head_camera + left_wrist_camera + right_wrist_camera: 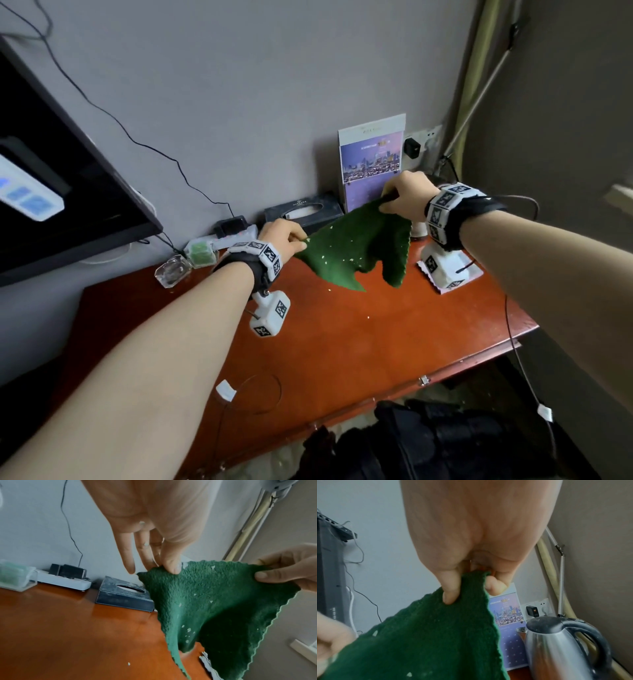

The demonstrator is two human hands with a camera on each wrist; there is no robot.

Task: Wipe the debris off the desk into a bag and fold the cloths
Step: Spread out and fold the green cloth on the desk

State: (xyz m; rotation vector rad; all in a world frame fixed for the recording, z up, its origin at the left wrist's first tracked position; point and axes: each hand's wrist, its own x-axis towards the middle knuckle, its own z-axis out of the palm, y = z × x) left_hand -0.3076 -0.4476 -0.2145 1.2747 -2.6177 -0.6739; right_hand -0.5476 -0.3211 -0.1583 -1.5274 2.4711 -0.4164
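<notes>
- Step in hand, I'd say: folding stage – green cloth [356, 248] is lifted off the tabletop [342, 342] and stretched btwn both hands, hanging in the air over the back half.
- Left hand [282, 236] pinches one top corner w/ thumb + a finger; its other fingers [127, 555] stick out straight, not on the cloth.
- Right hand [406, 200] grips the opposite top corner, thumb in front, curled fingers behind; it sits higher, so the top edge slopes.
- Cloth has pale specks of debris [188, 630] stuck to it; a few crumbs [368, 317] lie on the wood too. No bag in view, can't tell where it is.
- Next, imo: shake or brush the specks off first, then level the corners and bring them together for a clean half fold.
- Watch: kettle [563, 646] and tissue box [305, 210] are near.
</notes>
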